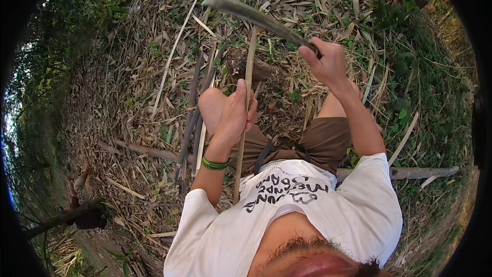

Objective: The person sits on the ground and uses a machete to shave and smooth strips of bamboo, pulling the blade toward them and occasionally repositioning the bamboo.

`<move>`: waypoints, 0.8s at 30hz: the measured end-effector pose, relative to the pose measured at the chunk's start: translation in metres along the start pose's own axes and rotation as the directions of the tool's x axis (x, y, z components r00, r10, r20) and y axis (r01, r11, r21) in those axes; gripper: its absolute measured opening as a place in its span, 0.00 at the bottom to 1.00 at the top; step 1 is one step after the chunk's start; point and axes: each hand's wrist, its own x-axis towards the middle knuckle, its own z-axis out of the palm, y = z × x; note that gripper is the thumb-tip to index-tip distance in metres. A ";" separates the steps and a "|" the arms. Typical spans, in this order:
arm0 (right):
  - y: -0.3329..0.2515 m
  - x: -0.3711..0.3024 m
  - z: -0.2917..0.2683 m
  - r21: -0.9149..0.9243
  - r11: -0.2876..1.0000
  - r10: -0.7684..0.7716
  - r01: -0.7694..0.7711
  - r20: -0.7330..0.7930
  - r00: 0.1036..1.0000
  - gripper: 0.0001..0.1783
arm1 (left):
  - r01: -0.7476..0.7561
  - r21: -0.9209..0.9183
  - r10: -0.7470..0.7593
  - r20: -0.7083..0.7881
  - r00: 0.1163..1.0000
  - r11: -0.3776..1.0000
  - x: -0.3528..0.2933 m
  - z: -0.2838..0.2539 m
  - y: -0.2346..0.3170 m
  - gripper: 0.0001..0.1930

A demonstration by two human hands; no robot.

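Note:
My right hand (330, 64) is closed around the handle of a machete (256, 16), whose long curved blade points up and to the left, raised above the ground. My left hand (237, 112) grips a long, narrow bamboo strip (250, 54) that stretches from beside my lap out past a short log (261, 67) between my knees. The blade passes above the strip's far end; no contact between them can be made out. My right thumb lies along the handle, which the fingers mostly hide.
Several dark poles (193, 84) and a pale split strip (174, 51) lie to my left. A thicker pole (420, 173) lies at my right. Dry leaves and bamboo litter (128, 72) cover the ground, with green plants (410, 82) at right. Another person (84, 200) is at the far left.

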 end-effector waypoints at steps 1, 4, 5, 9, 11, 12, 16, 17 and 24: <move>-0.012 -0.012 0.009 -0.017 0.996 -0.091 0.091 0.003 0.996 0.39 | 0.018 -0.054 -0.016 0.038 0.999 0.998 0.008 0.001 -0.004 0.30; -0.044 -0.028 0.024 -0.030 0.957 -0.285 0.287 0.066 0.956 0.37 | -0.048 -0.086 0.045 -0.039 0.998 0.995 0.003 0.018 0.014 0.24; -0.049 -0.030 0.025 -0.035 0.941 -0.332 0.337 0.100 0.938 0.37 | -0.079 -0.164 0.073 -0.040 0.997 0.983 0.004 0.019 0.011 0.22; -0.050 -0.031 0.031 -0.022 0.924 -0.377 0.381 0.104 0.920 0.38 | -0.015 -0.188 0.005 -0.056 0.998 0.982 0.008 0.019 0.007 0.22; -0.045 -0.028 0.034 -0.030 0.916 -0.396 0.400 0.084 0.914 0.38 | -0.018 -0.211 0.010 -0.040 0.999 0.977 0.009 0.020 0.005 0.23; -0.044 -0.026 0.034 -0.049 0.915 -0.397 0.401 0.076 0.915 0.38 | -0.008 -0.210 0.006 -0.010 1.000 0.978 0.008 0.020 0.007 0.24; -0.017 -0.007 0.025 -0.149 0.973 -0.186 0.178 -0.038 0.982 0.40 | 0.087 -0.151 -0.066 0.139 0.988 0.985 0.002 0.013 -0.008 0.28; -0.003 0.012 0.017 -0.163 0.987 0.014 -0.015 -0.007 1.000 0.40 | 0.119 -0.118 -0.100 0.157 0.983 0.986 -0.008 0.009 -0.010 0.30; 0.020 0.011 -0.006 0.001 0.982 0.191 -0.191 -0.004 0.982 0.38 | 0.145 -0.308 -0.060 0.271 0.961 0.940 0.003 0.000 -0.008 0.28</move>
